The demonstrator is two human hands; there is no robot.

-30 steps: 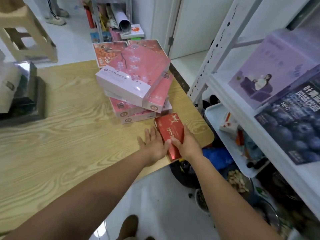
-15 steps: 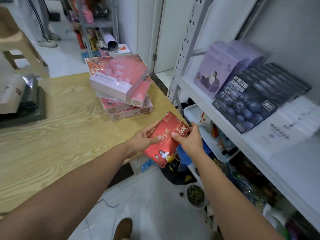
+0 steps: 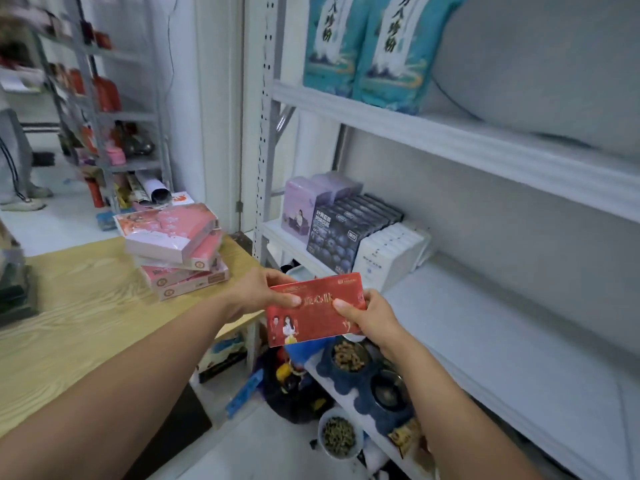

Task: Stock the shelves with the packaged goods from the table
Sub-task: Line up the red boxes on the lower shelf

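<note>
At the centre of the frame: one flat red cardboard box with gold lettering and small printed figures (image 3: 311,318). I hold it in the air with its long side roughly level, between the table edge and the shelving and touching neither. My left hand (image 3: 261,292) grips its left end with the thumb on the front face. My right hand (image 3: 372,317) grips its right end, thumb on the front and fingers curled behind.

Left of centre: a light wood-grain table (image 3: 86,323). Near its far corner sits an uneven stack of pink and white flat boxes (image 3: 176,251), the top one skewed.

Right half of the frame: a white metal shelf board (image 3: 502,334), bare on its near stretch. At its far end stand three rows side by side: lilac cartons (image 3: 301,206), dark cartons printed with blueberries (image 3: 341,233), then plain white cartons (image 3: 389,254).

Top of the frame: an upper white shelf board (image 3: 450,140) carrying two teal bags with vertical lettering (image 3: 367,50).

Bottom centre, under the shelving: two bowls of brownish pellets (image 3: 348,355), among mixed clutter I cannot make out.

Upper left: a grey rack (image 3: 104,98) with blurred red goods.
</note>
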